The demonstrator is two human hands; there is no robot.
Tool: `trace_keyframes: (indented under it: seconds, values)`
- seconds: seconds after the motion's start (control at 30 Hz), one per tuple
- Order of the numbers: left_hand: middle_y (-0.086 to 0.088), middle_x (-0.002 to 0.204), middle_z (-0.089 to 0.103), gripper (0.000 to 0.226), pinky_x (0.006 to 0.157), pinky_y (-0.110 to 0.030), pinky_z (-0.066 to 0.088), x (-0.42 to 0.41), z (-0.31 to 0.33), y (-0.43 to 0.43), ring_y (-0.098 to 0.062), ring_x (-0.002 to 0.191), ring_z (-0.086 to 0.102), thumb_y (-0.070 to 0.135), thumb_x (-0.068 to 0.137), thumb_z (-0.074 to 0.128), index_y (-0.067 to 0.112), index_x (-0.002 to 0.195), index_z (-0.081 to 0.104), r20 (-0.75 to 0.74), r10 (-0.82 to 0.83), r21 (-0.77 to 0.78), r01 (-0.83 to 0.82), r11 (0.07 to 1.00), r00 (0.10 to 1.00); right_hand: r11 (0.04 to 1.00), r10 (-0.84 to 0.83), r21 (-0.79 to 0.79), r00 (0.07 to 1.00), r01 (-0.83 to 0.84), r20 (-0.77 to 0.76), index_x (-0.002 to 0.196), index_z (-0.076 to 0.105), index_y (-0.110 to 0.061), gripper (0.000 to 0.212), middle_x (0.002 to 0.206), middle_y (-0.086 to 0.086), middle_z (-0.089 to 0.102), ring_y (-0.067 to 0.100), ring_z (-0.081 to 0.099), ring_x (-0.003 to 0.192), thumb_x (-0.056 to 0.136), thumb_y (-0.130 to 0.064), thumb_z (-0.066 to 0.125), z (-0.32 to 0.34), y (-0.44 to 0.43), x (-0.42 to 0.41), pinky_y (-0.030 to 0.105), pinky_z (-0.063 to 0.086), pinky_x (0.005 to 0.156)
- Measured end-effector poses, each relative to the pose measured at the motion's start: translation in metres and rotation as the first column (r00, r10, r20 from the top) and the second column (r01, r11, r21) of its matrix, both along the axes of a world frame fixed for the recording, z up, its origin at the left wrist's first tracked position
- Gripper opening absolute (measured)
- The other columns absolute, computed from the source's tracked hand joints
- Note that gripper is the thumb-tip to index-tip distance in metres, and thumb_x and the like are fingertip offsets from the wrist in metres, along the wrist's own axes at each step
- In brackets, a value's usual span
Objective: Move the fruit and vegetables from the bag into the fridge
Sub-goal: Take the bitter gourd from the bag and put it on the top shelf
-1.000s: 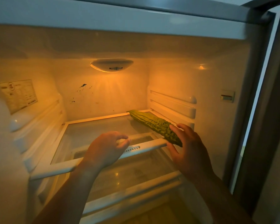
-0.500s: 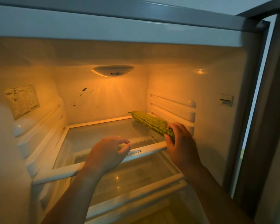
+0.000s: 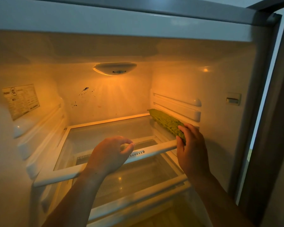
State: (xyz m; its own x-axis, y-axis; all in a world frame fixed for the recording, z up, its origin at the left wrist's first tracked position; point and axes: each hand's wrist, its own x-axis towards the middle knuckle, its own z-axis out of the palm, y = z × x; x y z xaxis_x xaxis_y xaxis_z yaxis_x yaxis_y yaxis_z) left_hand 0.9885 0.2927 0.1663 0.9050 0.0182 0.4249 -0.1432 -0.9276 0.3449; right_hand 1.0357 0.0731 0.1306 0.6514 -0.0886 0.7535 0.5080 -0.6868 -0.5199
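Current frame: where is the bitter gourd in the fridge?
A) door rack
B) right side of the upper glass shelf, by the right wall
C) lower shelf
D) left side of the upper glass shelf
B: the bitter gourd runs along the right side of the upper glass shelf, close to the fridge's right wall, and the right hand grips its near end.

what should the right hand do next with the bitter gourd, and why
Probably release the bitter gourd and draw the right hand out. The gourd appears to lie along the right edge of the shelf, tip near the back wall, only its near end held; the left hand rests on the front rail.
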Motion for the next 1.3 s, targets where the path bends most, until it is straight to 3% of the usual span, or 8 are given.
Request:
trace_keyframes:
  seconds: [0.3, 0.43, 0.53, 0.7, 0.93, 1.07, 1.17, 1.3]
  values:
    - [0.009, 0.111, 0.065, 0.025, 0.086, -0.033, 0.045, 0.003, 0.003, 0.000, -0.013, 0.100, 0.056, 0.045, 0.090, 0.050, 0.032, 0.100, 0.068, -0.013, -0.005, -0.018, 0.005, 1.000, 1.000, 0.999, 0.042, -0.021, 0.998, -0.043, -0.047, 0.130, 0.049, -0.012, 0.045, 0.139, 0.006, 0.044, 0.021, 0.039, 0.129, 0.088, -0.022, 0.059, 0.000, -0.008, -0.010, 0.040, 0.044, 0.101]
    - [0.009, 0.107, 0.068, 0.031, 0.075, -0.029, 0.044, -0.005, 0.002, -0.005, -0.011, 0.091, 0.057, 0.047, 0.091, 0.046, 0.029, 0.103, 0.069, 0.051, 0.016, 0.046, -0.019, 0.999, 0.999, 0.995, 0.092, 0.047, 0.996, -0.092, 0.001, 0.136, 0.042, -0.016, 0.052, 0.143, 0.004, 0.040, 0.017, 0.033, 0.134, 0.087, -0.027, 0.059, -0.019, -0.009, -0.037, 0.036, 0.036, 0.105]
    - [0.012, 0.106, 0.067, 0.041, 0.067, -0.026, 0.041, -0.024, -0.006, -0.011, -0.009, 0.087, 0.058, 0.055, 0.087, 0.039, 0.032, 0.106, 0.067, 0.140, -0.009, 0.106, -0.006, 0.994, 0.990, 0.983, 0.172, 0.071, 0.985, -0.170, -0.019, 0.139, 0.034, -0.028, 0.057, 0.148, -0.008, 0.030, 0.007, 0.025, 0.135, 0.085, -0.038, 0.051, -0.036, -0.009, -0.060, 0.031, 0.031, 0.105]
    - [0.009, 0.120, 0.063, 0.049, 0.085, -0.036, 0.049, -0.054, -0.030, -0.017, -0.015, 0.106, 0.061, 0.054, 0.084, 0.038, 0.030, 0.120, 0.060, 0.224, -0.056, 0.201, 0.010, 0.980, 0.973, 0.965, 0.258, 0.041, 0.965, -0.260, 0.052, 0.137, 0.033, -0.029, 0.055, 0.144, -0.016, 0.029, 0.005, 0.028, 0.136, 0.085, -0.038, 0.048, -0.052, -0.022, -0.070, 0.038, 0.038, 0.105]
    - [0.001, 0.135, 0.051, 0.052, 0.104, -0.048, 0.036, -0.075, -0.050, -0.022, -0.020, 0.126, 0.046, 0.050, 0.083, 0.043, 0.026, 0.129, 0.051, 0.211, -0.043, 0.214, -0.003, 0.977, 0.977, 0.960, 0.278, 0.016, 0.956, -0.281, 0.093, 0.128, 0.047, -0.017, 0.047, 0.135, -0.006, 0.043, 0.010, 0.037, 0.129, 0.083, -0.029, 0.054, -0.058, -0.022, -0.075, 0.032, 0.033, 0.105]
    - [0.002, 0.133, 0.053, 0.054, 0.103, -0.047, 0.037, -0.079, -0.042, -0.022, -0.019, 0.123, 0.049, 0.051, 0.083, 0.041, 0.026, 0.130, 0.051, 0.201, -0.020, 0.203, -0.021, 0.979, 0.979, 0.962, 0.269, -0.001, 0.952, -0.272, 0.148, 0.126, 0.052, -0.015, 0.044, 0.136, 0.004, 0.048, 0.016, 0.040, 0.128, 0.086, -0.033, 0.050, -0.024, -0.016, -0.073, 0.026, 0.031, 0.107]
    - [0.002, 0.133, 0.053, 0.057, 0.102, -0.043, 0.039, -0.072, -0.030, -0.021, -0.019, 0.122, 0.049, 0.055, 0.084, 0.035, 0.027, 0.131, 0.051, 0.167, -0.013, 0.225, -0.025, 0.974, 0.986, 0.971, 0.240, -0.034, 0.948, -0.238, 0.209, 0.125, 0.052, -0.012, 0.043, 0.133, 0.010, 0.051, 0.022, 0.044, 0.123, 0.085, -0.027, 0.058, 0.009, -0.007, -0.053, 0.031, 0.036, 0.104]
    - [0.003, 0.133, 0.053, 0.063, 0.099, -0.035, 0.038, -0.052, -0.014, -0.012, -0.017, 0.121, 0.049, 0.060, 0.082, 0.023, 0.031, 0.129, 0.052, 0.117, 0.019, 0.252, -0.048, 0.967, 0.993, 0.961, 0.192, -0.210, 0.981, -0.181, 0.035, 0.123, 0.056, -0.013, 0.039, 0.132, 0.009, 0.053, 0.029, 0.048, 0.119, 0.086, -0.024, 0.060, 0.026, 0.005, -0.015, 0.037, 0.039, 0.100]
